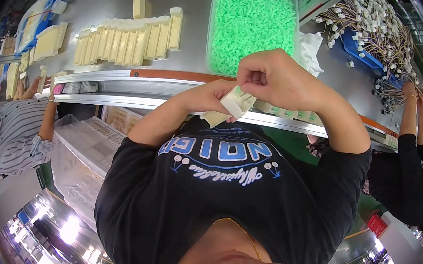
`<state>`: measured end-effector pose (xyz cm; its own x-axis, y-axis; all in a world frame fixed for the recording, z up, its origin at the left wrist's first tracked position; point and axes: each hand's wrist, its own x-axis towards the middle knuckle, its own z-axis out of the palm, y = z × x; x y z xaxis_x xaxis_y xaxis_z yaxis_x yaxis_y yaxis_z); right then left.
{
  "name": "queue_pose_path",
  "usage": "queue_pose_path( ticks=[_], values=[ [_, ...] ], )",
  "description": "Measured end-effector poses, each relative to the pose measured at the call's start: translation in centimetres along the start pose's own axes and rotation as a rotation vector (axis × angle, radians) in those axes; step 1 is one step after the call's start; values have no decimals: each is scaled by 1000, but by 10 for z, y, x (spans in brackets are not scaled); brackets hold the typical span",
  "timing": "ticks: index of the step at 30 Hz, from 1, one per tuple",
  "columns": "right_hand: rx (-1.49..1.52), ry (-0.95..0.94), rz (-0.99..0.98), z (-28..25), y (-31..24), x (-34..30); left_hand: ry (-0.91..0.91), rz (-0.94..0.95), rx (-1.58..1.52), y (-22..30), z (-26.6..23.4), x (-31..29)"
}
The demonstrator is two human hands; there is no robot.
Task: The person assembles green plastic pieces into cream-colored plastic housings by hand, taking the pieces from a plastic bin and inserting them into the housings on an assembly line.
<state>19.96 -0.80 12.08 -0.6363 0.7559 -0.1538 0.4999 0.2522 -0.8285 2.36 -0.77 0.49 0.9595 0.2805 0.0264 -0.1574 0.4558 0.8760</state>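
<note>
In front of my chest, my left hand (206, 96) is closed round a cream plastic housing (234, 105), a long box-like part held tilted above the bench's front rail. My right hand (280, 80) pinches at the housing's upper end, fingers curled. A bit of green shows at those fingertips, like a small green plastic piece, mostly hidden by them. Just beyond stands a clear bin (211, 33) full of such small bright green pieces. Under my right wrist, more cream housings (289, 113) with green spots line the rail.
Cream housings (122, 43) stand in a long row on the metal bench at left. Crumpled white plastic (309, 52) lies right of the bin. Farther right, a blue tray (361, 52) lies under a heap of wired connectors (375, 20). Co-workers (19, 128) are at both sides.
</note>
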Motion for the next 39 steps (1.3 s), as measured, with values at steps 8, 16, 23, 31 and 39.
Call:
queue_pose_path(
  ticks=[8, 16, 23, 31, 39],
  values=[
    [-115, 209, -82, 14, 2, 8, 131, 165, -191, -5, 0, 1],
    [-220, 636, -365, 52, 30, 17, 462, 125, -87, 9, -1, -1],
    [170, 395, 66, 46, 66, 40, 524, 4, -504, -11, -13, -6],
    [104, 551, -189, 63, 59, 29, 627, 90, -263, 0, 1, -1],
    [285, 535, -261, 37, 46, 8, 559, 170, -100, 11, -7, -22]
  ],
)
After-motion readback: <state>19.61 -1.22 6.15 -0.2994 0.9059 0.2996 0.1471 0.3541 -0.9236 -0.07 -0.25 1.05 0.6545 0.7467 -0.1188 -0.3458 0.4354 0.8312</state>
